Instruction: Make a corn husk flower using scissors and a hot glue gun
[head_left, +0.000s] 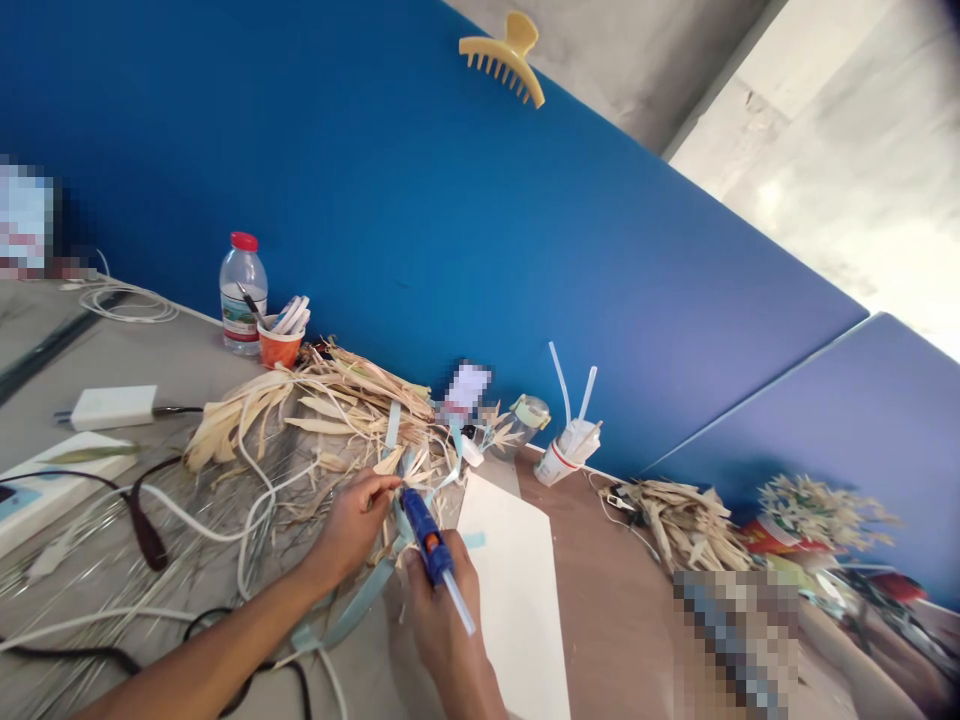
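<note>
My right hand point(448, 610) is wrapped round a blue hot glue gun point(424, 535), with a clear glue stick point(459, 603) poking from its back end. The gun's front end points away from me, close to the fingertips of my left hand point(356, 515). That left hand is closed in a pinch beside pale pieces of dried husk point(415, 466); what lies between its fingertips is too small to make out. Behind both hands spreads a heap of dried husk strips point(360, 385). A light blue ribbon point(360, 605) curls on the table below the hands.
White cables point(255, 480) and thin wires cross the left side, near a power strip point(67, 480). A bottle point(241, 300), an orange cup point(280, 343), a phone point(466, 390), a jar point(529, 415) and a white cup point(559, 460) line the blue partition. White board point(514, 590) lies right; another person's arm point(832, 635) shows.
</note>
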